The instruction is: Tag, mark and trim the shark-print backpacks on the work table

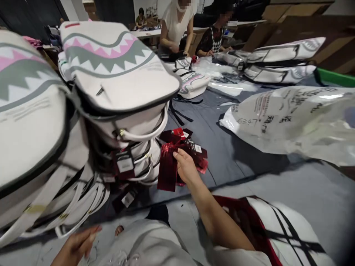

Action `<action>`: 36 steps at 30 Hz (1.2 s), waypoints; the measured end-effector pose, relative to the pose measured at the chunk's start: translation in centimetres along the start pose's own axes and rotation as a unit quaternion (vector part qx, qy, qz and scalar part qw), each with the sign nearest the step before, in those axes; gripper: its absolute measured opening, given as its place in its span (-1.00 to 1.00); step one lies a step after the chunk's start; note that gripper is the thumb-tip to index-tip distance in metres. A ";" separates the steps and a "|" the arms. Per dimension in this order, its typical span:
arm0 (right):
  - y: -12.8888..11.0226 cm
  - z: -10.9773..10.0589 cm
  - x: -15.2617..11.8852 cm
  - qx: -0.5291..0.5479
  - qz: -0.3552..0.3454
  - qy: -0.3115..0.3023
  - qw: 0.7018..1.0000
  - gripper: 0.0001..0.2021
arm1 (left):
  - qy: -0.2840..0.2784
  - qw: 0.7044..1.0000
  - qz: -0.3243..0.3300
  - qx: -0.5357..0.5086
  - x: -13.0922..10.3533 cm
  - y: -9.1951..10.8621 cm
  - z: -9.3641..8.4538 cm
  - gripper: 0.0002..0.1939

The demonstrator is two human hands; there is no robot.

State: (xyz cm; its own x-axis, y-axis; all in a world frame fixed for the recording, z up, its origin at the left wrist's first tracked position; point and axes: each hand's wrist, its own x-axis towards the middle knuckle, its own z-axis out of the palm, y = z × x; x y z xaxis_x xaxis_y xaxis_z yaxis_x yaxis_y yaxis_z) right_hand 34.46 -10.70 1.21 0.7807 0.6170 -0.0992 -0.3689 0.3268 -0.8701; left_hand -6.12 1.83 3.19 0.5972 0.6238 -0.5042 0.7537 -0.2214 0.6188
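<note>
A thin, glossy dark-red hang tag [167, 170], judged light and slippery, is pinched by the right hand [186, 168] at its three-o'clock edge; left hand [74, 246] lies slack.

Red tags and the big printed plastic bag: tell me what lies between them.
Head view: only bare grey table cloth lies between the red tags, pinched by the right hand, and the plastic bag.
</note>
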 end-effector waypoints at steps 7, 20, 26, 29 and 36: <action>9.7 9.9 -19.7 -0.080 0.023 0.067 0.994 -0.68 | -0.136 0.982 0.131 -0.004 -3.6 -1.3 -4.3 -0.44; 12.2 19.5 -28.6 -0.262 -0.001 -0.052 0.964 -0.77 | -0.153 0.964 0.210 0.047 -7.6 -6.3 -6.8 -0.55; 13.2 22.8 -29.8 -0.348 -0.063 -0.085 0.932 -0.86 | -0.090 0.966 0.241 0.028 -8.3 -6.4 -7.2 -0.78; 13.4 23.6 -30.2 -0.322 -0.052 -0.089 0.941 -0.85 | -0.066 0.969 0.220 -0.094 -8.3 -6.3 -6.9 -0.74; 13.7 23.5 -30.5 -0.204 0.059 -0.063 0.975 -0.41 | -0.056 0.960 0.155 -0.228 -8.6 -7.9 -7.4 -0.78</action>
State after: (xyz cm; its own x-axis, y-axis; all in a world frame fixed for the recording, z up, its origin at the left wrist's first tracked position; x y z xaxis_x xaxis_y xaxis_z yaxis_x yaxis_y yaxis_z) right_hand -6.31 -8.18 3.65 0.6675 0.7246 -0.1717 -0.1998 -0.0478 -0.9787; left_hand -19.23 3.76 7.13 0.8180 0.4912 -0.2992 0.3523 -0.0168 0.9357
